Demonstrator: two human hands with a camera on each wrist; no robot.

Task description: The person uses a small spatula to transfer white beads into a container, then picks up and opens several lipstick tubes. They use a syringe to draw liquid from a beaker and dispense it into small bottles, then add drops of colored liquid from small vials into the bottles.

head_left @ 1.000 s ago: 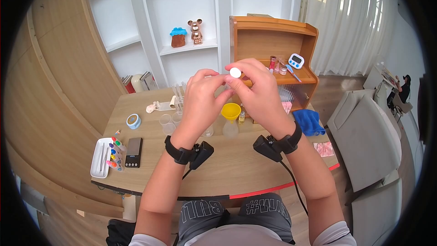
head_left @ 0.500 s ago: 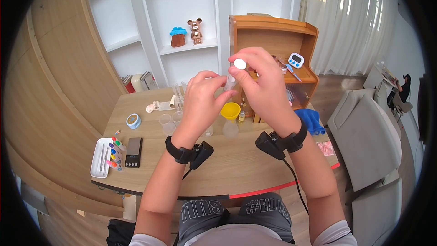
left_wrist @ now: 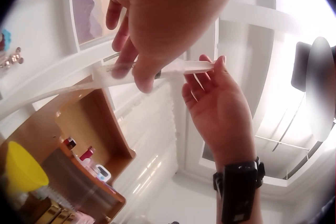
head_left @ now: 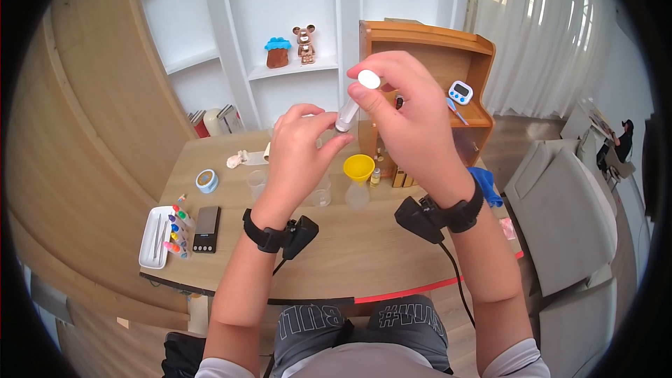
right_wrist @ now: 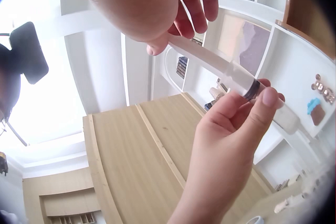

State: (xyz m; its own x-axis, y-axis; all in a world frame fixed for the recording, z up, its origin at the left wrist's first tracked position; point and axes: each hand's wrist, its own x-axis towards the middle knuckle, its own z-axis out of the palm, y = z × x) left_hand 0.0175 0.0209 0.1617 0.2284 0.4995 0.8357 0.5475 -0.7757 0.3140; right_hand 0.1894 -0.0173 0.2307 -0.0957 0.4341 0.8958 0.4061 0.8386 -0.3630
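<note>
Between both hands, above the table, is a large clear syringe [head_left: 348,113], tilted. My left hand [head_left: 297,154] grips its barrel [right_wrist: 286,119] with thumb and fingers, hiding part of it. My right hand [head_left: 416,108] pinches the outer end of the plunger [right_wrist: 202,58], where a round white thumb rest [head_left: 369,80] shows in the head view. A long stretch of plunger stands out of the barrel. A dark rubber seal [right_wrist: 252,90] lies right at the left fingertips in the right wrist view.
Below the hands a yellow funnel [head_left: 359,166] sits in a clear flask [head_left: 357,194], beside a small bottle [head_left: 376,177]. Clear beakers [head_left: 257,182] stand left of it. Farther left are a black scale [head_left: 206,229] and a white tray [head_left: 148,252]. A wooden cabinet [head_left: 427,33] stands behind.
My right hand has moved up and away from my left, drawing the plunger farther out and uncovering more of it. The left hand keeps its grip. The head view has shifted slightly.
</note>
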